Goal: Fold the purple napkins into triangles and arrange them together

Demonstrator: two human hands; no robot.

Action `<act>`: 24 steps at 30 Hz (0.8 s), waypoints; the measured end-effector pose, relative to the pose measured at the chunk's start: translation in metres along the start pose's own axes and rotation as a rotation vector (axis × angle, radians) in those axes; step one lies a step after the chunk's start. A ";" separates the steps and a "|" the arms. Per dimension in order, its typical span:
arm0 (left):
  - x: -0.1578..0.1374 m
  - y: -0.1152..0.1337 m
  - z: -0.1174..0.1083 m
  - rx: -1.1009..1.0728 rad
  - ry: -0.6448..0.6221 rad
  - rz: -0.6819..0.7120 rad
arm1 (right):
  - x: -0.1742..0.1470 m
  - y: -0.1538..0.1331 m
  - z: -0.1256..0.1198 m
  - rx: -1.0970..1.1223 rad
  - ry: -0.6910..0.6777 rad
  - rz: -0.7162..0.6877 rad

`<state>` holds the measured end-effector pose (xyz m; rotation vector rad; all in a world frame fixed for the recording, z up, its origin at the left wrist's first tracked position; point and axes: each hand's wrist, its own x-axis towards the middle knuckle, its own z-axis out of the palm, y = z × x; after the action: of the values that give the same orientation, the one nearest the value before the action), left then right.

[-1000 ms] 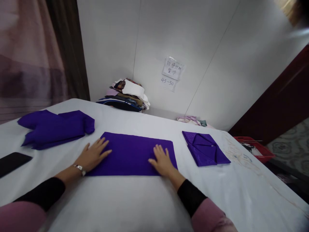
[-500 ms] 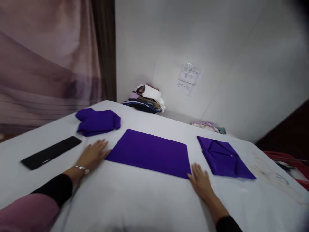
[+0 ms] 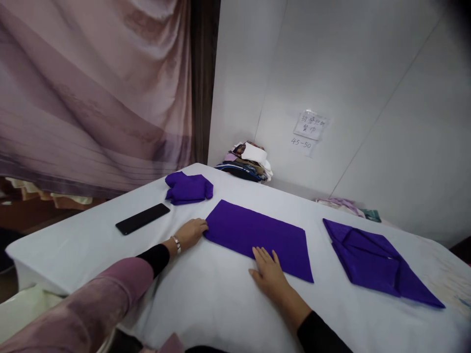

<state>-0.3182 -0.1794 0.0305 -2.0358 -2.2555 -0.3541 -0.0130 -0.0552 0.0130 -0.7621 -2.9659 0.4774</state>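
A purple cloth napkin (image 3: 265, 235), folded into a flat rectangle, lies in front of me on the white-covered table. At its near left corner my left hand (image 3: 192, 232) has its fingers together, closed on the edge; the fingertips are partly hidden. My right hand (image 3: 270, 274) rests palm down across the middle of the near edge, fingers stretched out and touching the cloth. To the right lies a second purple cloth (image 3: 371, 264), folded into angled flaps. Behind my left hand sits a bunched, thicker purple cloth (image 3: 189, 188).
A black phone (image 3: 143, 218) lies on the left of the table (image 3: 91, 245). Against the wall behind the table are a pile of mixed fabrics (image 3: 246, 162) and some pink cloth (image 3: 342, 205). A handwritten sign (image 3: 311, 126) hangs above. A draped curtain (image 3: 99, 93) fills the left.
My left hand has gone from lying flat beside the corner to closing on it. My right hand has slid left from the right corner to mid-edge. The view has turned left.
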 end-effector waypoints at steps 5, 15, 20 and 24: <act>-0.010 0.037 -0.026 -0.048 0.015 0.100 | 0.013 -0.036 -0.001 0.065 0.027 -0.066; -0.036 0.138 -0.076 -0.569 -0.239 0.154 | -0.051 -0.082 0.015 0.625 0.185 -0.239; -0.005 0.146 -0.071 -0.808 -0.348 0.148 | -0.064 -0.077 0.008 1.142 0.198 0.038; 0.034 0.124 -0.077 -0.943 -0.412 0.027 | -0.062 -0.056 -0.017 1.537 0.241 0.133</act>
<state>-0.2063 -0.1526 0.1271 -2.7456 -2.5661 -1.3136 0.0177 -0.1268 0.0482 -0.6272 -1.4906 2.0025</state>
